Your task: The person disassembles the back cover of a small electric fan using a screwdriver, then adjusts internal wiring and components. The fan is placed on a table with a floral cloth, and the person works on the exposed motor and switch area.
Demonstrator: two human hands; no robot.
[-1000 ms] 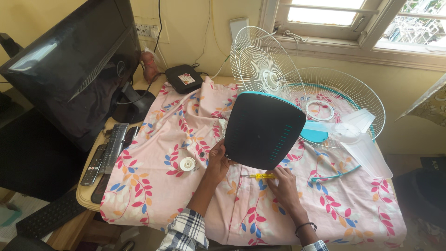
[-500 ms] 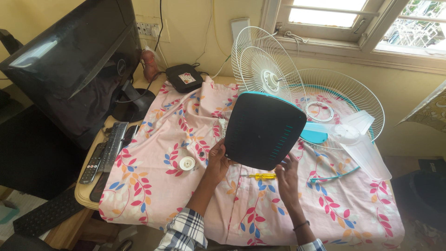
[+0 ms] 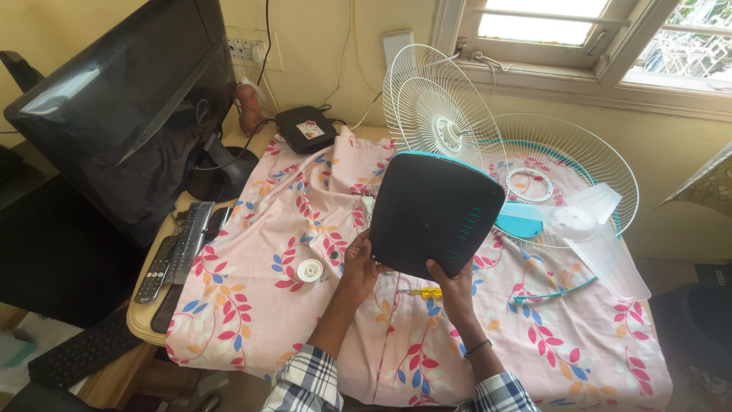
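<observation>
Head view showed both hands gripping a dark fan base (image 3: 436,215), tilted up over the middle of the table. The left hand (image 3: 357,267) clutched its near-left edge, the right hand (image 3: 451,281) its near edge. A flowered cloth (image 3: 252,297) ran right to the near edge. A yellow screwdriver (image 3: 424,292) lay just under the base, a white knob (image 3: 309,269) to the left. Two wire grilles (image 3: 572,152) crowded the far right. A black box (image 3: 305,128) with a small red-and-white label sat far left.
</observation>
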